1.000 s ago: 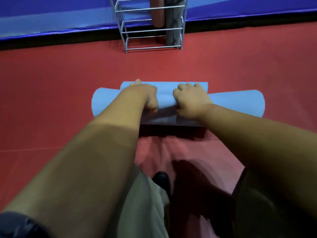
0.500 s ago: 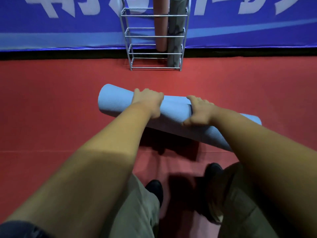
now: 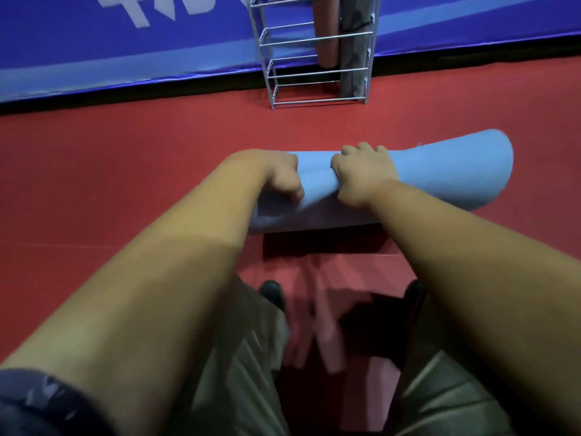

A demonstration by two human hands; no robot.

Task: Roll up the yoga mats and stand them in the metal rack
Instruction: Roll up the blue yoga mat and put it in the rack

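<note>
Blue foam yoga mat (image 3: pixel 440 177), rolled into a thick tube, is held in both grips: my left grip (image 3: pixel 276 174) curls round it near its left end and my right grip (image 3: pixel 364 174) clamps it just beside, fingers over the top. Ahead of both, well apart, the silver wire rack (image 3: pixel 314 70) already holds a terracotta rolled mat (image 3: pixel 325 36) and a grey rolled mat (image 3: pixel 353 58) upright. I judge rolling done; carrying this one over and standing it in remains.
</note>
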